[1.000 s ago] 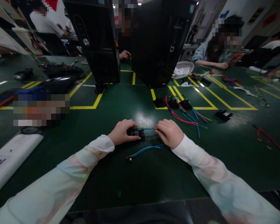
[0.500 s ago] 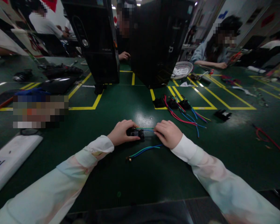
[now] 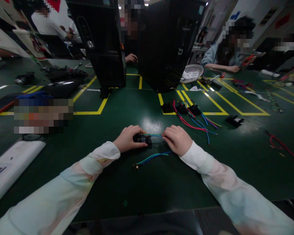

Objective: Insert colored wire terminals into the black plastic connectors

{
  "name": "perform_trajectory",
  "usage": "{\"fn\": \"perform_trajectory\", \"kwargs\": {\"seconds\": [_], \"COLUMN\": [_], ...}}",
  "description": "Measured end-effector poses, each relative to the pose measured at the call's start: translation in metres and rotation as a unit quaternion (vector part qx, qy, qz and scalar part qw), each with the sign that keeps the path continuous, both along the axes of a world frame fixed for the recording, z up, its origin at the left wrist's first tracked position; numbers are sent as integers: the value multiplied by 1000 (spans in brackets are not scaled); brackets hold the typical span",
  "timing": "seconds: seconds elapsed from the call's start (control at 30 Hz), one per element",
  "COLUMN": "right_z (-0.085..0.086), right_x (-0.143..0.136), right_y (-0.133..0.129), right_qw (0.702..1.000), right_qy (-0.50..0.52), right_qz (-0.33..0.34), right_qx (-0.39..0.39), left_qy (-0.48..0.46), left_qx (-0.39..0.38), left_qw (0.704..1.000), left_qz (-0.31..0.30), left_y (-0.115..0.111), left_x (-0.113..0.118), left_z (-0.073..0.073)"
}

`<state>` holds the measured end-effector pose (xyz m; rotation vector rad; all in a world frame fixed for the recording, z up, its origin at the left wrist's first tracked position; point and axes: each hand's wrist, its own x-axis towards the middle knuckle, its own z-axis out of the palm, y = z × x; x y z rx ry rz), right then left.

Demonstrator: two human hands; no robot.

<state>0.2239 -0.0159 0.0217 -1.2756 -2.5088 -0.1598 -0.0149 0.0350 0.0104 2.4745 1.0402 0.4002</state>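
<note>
My left hand (image 3: 127, 139) is closed around a small black plastic part (image 3: 144, 139), thumb along its near side and fingers over the far side. Green and blue wires (image 3: 156, 135) run from that part to the right. My right hand (image 3: 177, 138) pinches these wires, its fingertips closed on them. Just below, a loose pair of green and blue wires (image 3: 152, 158) with brass-coloured ends lies on the green table (image 3: 137, 189). What is inside the black part is too dark to make out.
Two black computer cases (image 3: 103, 49) stand at the back. Several black parts with red and blue wires (image 3: 182, 108) lie right of centre, another black part (image 3: 235, 120) beyond them. A red wire (image 3: 284, 147) lies far right, a white box (image 3: 13, 169) left. Co-workers sit behind.
Both hands keep almost the same place and grip on the black part and the wires. The view has shifted very slightly.
</note>
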Motion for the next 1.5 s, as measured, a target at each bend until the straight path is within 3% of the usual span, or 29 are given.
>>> {"fn": "perform_trajectory", "kwargs": {"seconds": [1.5], "right_z": [2], "right_x": [0], "right_y": [-2], "right_qw": [999], "right_qy": [-6], "right_qz": [-3], "right_qx": [35], "left_qy": [-4], "left_qx": [9], "left_qw": [1000], "left_qz": [-4], "left_y": [1], "left_x": [0], "left_z": [-2]}}
